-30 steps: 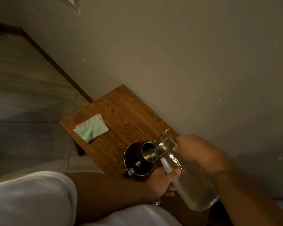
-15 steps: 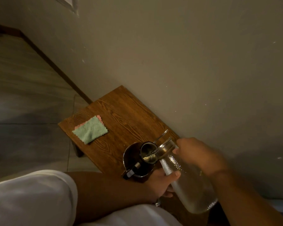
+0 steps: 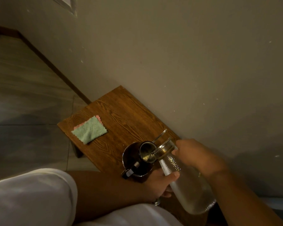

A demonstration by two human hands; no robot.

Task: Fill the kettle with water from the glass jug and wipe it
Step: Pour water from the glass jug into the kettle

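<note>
A dark metal kettle (image 3: 134,159) stands on the wooden table (image 3: 121,115), its lid open. The frosted glass jug (image 3: 186,181) is tipped steeply, and its metal-collared mouth rests over the kettle's opening. My right hand (image 3: 198,157) grips the jug near its neck. My left hand (image 3: 160,181) supports the jug from below, thumb pressed on the glass, right beside the kettle's handle. A folded green and pink cloth (image 3: 89,132) lies flat on the table's left end.
The table's long side runs against a plain wall (image 3: 186,62). Grey floor (image 3: 23,95) lies to the left. A white sleeve (image 3: 31,196) fills the lower left. A metal handle (image 3: 160,135) sticks up behind the kettle.
The jug stays tipped over the kettle in both hands. Only the view has shifted slightly.
</note>
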